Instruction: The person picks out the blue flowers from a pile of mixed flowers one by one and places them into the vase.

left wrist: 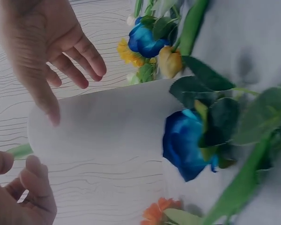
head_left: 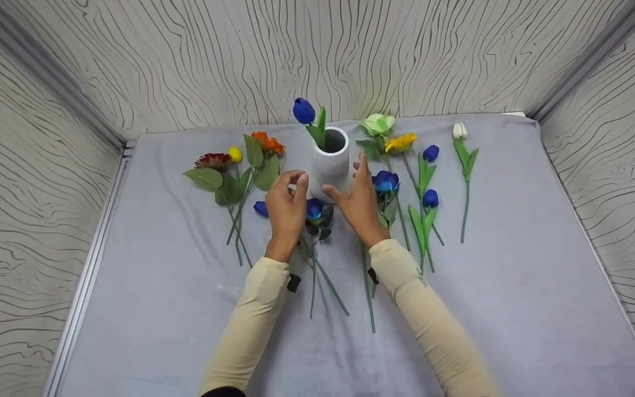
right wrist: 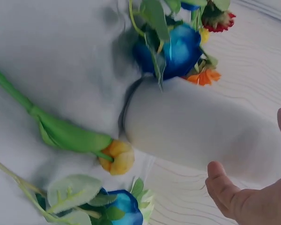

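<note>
I'm likely filling the vase (head_left: 332,172); its tulip (head_left: 303,112) leans to eleven o'clock. My left hand (head_left: 287,207) is narrow, right hand (head_left: 359,201) wide, both empty. Next likely needs another flower (head_left: 386,181).

The place looks like a small booth, as in a lab or studio: pale walls (head_left: 213,55) printed with wood grain close in on three sides, grey metal strips (head_left: 593,58) run up the corners, and a plain grey cloth (head_left: 516,309) spreads between them
</note>
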`<state>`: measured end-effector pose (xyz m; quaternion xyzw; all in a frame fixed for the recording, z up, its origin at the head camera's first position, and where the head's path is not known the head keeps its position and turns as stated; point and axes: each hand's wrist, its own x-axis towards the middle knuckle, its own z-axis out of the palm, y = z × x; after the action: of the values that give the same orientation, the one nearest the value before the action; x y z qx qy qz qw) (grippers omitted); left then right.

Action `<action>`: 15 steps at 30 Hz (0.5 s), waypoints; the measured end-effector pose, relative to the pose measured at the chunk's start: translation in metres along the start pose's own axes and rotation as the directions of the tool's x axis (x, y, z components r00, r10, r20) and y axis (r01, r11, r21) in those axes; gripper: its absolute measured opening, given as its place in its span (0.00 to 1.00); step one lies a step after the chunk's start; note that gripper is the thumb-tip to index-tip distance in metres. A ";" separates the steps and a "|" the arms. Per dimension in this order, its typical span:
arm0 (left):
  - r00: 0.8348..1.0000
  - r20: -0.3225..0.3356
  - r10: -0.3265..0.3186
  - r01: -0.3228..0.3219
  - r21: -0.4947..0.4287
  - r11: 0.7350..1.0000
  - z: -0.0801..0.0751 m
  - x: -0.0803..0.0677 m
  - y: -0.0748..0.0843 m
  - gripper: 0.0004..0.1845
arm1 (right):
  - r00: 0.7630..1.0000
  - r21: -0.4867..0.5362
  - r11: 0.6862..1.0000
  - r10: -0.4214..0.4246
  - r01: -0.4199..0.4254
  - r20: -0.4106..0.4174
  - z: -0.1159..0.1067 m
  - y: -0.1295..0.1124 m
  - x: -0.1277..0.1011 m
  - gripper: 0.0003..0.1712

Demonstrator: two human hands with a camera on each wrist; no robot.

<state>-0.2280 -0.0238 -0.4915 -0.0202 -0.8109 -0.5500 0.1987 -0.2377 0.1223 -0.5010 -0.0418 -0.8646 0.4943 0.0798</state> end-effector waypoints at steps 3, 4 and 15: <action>1.000 0.013 -0.004 0.004 -0.008 1.000 0.000 -0.010 -0.009 0.12 | 1.000 0.017 1.000 0.009 -0.009 -0.005 0.003 -0.001 -0.012 0.58; 1.000 0.015 -0.008 0.008 -0.002 1.000 0.000 -0.014 -0.012 0.12 | 1.000 0.030 1.000 0.005 -0.005 -0.004 0.004 -0.001 -0.016 0.58; 0.992 0.035 -0.120 0.118 0.058 0.991 0.001 -0.046 -0.045 0.16 | 0.996 0.002 0.999 0.053 -0.053 0.066 0.011 0.007 -0.056 0.53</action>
<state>-0.1970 -0.0320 -0.5474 0.0234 -0.8293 -0.5376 0.1506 -0.1851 0.1081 -0.5182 -0.0481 -0.8645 0.4988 0.0383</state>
